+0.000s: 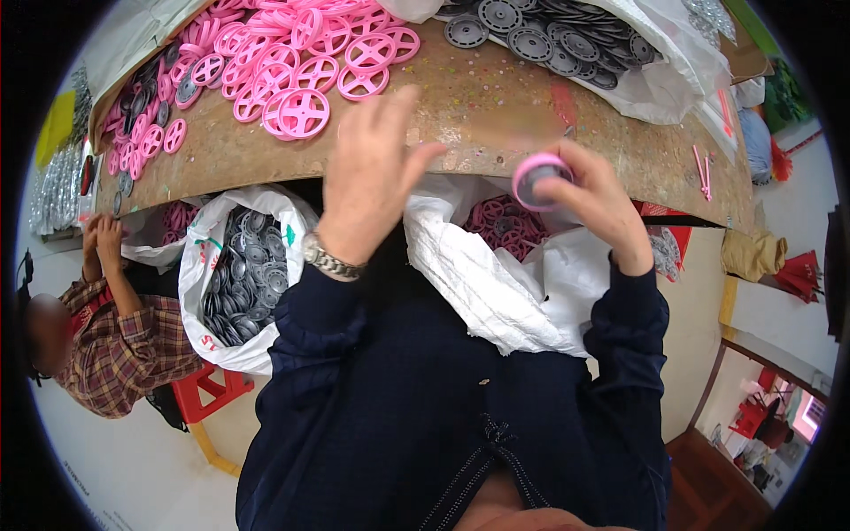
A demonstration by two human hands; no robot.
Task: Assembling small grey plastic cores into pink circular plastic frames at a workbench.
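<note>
The right hand (595, 196) pinches a pink wheel (540, 180) w/ a gray middle up off the table (496, 111), prob. to press the 2 parts tight, & the left hand (372, 173) is open & empty, just left of it, near the pink wheels (301, 62).

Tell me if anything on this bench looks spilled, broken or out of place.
Nothing looks broken. The pink wheels lie in a loose heap on the table, some near its front edge. The right hand holds a pink wheel; the left hand is open and empty.
</note>
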